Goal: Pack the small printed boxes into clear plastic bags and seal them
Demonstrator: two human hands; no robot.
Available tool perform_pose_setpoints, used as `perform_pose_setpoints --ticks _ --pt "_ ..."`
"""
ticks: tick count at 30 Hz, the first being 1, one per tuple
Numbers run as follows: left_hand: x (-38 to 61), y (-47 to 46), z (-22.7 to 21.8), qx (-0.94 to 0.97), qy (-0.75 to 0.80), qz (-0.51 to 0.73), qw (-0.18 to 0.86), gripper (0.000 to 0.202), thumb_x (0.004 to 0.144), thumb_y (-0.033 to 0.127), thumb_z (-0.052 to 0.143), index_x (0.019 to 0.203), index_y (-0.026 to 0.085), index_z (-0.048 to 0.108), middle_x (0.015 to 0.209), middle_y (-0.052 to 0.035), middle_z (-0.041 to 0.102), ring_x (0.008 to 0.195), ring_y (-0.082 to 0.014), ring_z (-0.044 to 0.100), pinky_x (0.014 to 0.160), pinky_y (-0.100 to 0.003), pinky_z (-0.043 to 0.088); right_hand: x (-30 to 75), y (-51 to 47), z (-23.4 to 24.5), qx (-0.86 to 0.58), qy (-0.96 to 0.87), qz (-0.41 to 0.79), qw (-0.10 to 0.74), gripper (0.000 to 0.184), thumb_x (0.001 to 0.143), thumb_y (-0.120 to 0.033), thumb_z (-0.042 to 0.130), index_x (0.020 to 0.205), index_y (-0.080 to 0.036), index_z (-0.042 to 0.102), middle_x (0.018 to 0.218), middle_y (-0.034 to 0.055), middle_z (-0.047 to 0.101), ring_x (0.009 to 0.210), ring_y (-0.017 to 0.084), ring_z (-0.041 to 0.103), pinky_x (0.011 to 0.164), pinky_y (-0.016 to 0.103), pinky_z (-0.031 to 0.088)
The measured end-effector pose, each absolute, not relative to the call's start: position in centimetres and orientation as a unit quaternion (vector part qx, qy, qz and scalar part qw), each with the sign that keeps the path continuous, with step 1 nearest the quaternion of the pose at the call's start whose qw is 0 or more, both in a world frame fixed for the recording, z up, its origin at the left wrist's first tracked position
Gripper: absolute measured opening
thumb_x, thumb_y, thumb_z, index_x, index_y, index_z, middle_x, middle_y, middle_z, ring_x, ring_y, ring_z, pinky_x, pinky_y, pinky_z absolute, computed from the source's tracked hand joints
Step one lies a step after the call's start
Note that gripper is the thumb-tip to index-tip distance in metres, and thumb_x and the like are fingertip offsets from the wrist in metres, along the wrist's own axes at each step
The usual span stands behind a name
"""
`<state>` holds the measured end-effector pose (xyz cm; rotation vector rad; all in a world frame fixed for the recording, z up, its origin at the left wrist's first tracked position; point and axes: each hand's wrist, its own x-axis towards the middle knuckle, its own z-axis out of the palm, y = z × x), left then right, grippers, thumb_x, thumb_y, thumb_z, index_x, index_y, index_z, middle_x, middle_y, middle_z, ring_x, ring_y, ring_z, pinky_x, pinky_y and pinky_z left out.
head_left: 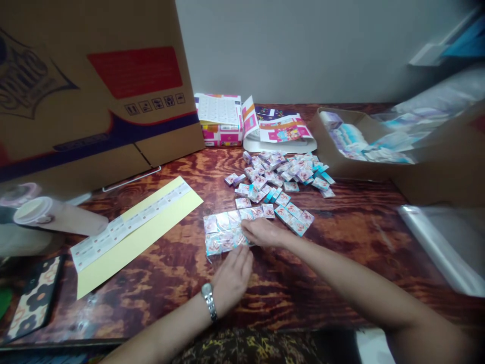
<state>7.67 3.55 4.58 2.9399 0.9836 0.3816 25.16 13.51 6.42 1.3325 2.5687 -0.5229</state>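
Two rows of small printed boxes lie side by side on the table, with shiny clear plastic around them. My right hand is at the right end of these rows, its fingers bent closed over the boxes there; its fingertips are partly hidden. My left hand, below a silver wristwatch, rests its outstretched fingers against the near edge of the rows. Just right of my right hand, a small block of the same boxes lies flat. Behind, a loose heap of them spreads over the wood.
Label sheets on yellow backing lie to the left, near a lidded cup and a flower-patterned phone. A large carton stands behind them. Rightward are an open carton of boxes and clear plastic bags.
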Motion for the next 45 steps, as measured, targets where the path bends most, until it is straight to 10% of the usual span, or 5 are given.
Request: perform_pose_setpoints --ticks 11,16,21,30,45 --pt "7.0 6.2 2.7 0.932 0.353 0.019 -0.081 0.048 0.087 0.020 0.034 0.133 0.010 0.033 0.138 -0.0164 0.036 0.128 -0.0302 0.030 0.100 -0.045 0.030 26.0 13.4 6.9 0.460 0.849 -0.257 -0.042 0.017 0.085 -0.025 0.045 0.093 -0.015 0.057 0.079 0.0063 0.064 0.071 0.016 0.059 0.063 0.023 0.039" --pt "7.4 6.0 2.5 0.929 0.361 0.027 -0.080 0.048 0.087 0.025 0.037 0.132 0.010 0.035 0.137 -0.0166 0.038 0.128 -0.0304 0.031 0.100 -0.046 0.029 30.5 9.5 8.4 0.500 0.779 -0.269 -0.266 0.036 0.089 -0.036 0.042 0.122 -0.021 0.042 0.112 0.0091 0.054 0.098 0.017 0.055 0.082 0.030 0.044" --pt "7.6 6.1 2.4 0.924 0.374 0.037 -0.076 0.047 0.086 0.025 0.038 0.131 0.013 0.037 0.135 -0.0143 0.041 0.125 -0.0303 0.035 0.100 -0.045 0.030 31.9 3.4 4.4 0.494 0.809 -0.143 -0.283 0.067 0.071 -0.052 0.062 0.124 -0.017 0.041 0.124 0.0158 0.044 0.116 0.029 0.042 0.095 0.045 0.038" --pt "8.5 6.2 3.1 0.917 0.393 0.021 -0.064 0.052 0.084 0.015 0.038 0.135 0.017 0.031 0.131 -0.0147 0.045 0.122 -0.0297 0.039 0.096 -0.046 0.034 27.9 4.1 1.6 0.593 0.691 -0.088 -0.405 0.015 0.086 -0.021 0.045 0.094 -0.020 0.058 0.096 0.0082 0.057 0.092 0.019 0.054 0.083 0.035 0.045" --pt "8.4 6.6 3.3 0.924 0.377 0.004 -0.061 0.052 0.082 0.012 0.039 0.133 0.018 0.035 0.130 -0.0165 0.046 0.120 -0.0318 0.041 0.093 -0.045 0.039 29.1 7.6 1.7 0.722 0.580 -0.197 -0.321 0.034 0.090 -0.040 0.032 0.084 -0.018 0.058 0.076 0.0039 0.063 0.068 0.017 0.056 0.062 0.024 0.039"
